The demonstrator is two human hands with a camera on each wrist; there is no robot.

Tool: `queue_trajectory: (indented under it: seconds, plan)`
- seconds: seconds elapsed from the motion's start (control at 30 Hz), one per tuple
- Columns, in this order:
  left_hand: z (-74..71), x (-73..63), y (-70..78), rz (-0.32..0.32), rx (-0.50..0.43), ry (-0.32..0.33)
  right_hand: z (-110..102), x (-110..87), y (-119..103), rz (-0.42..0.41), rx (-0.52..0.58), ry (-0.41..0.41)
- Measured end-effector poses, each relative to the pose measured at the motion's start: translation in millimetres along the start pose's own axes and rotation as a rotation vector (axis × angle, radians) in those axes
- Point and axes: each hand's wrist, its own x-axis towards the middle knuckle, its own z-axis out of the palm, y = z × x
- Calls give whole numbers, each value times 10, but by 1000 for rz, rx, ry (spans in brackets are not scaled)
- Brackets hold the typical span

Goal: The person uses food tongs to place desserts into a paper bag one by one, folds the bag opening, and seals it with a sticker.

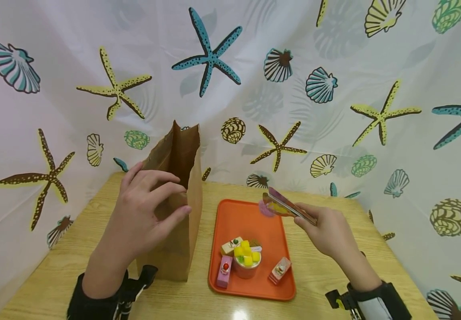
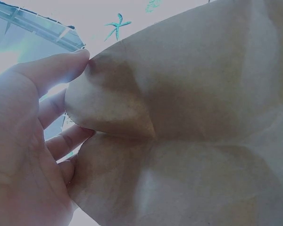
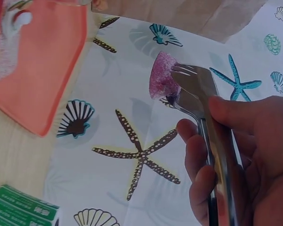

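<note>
My left hand [image 1: 146,211] holds the rim of an upright brown paper bag [image 1: 194,222], whose top gapes. In the left wrist view, the thumb lies against one side of the bag's creased edge [image 2: 113,103] and the fingers reach behind it. My right hand [image 1: 326,226] grips metal tongs [image 1: 294,211] with fork-like tips above the right edge of an orange tray [image 1: 250,218]. Between those tips sits a small pinkish-purple piece [image 3: 161,75], raised off the tray; its exact kind cannot be made out.
On the tray stand a dessert cup with yellow cubes [image 1: 247,259], a cream-coloured cake piece [image 1: 231,246], a purple cake piece [image 1: 224,272] and a pink cake piece [image 1: 280,270]. A patterned curtain [image 1: 230,44] hangs behind the wooden table [image 1: 318,284]. A green labelled object [image 3: 23,207] shows lower left.
</note>
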Motion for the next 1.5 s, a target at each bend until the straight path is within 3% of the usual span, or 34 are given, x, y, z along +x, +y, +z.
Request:
queue_trajectory:
  seconds: [0.77,1.5]
  plan:
    - [-3,0,-5,-14,0,-9,-316,159,-533,-129,41,134]
    - [-34,-2,-16,-1,-15,9,-368,290,-924,-263,114,238]
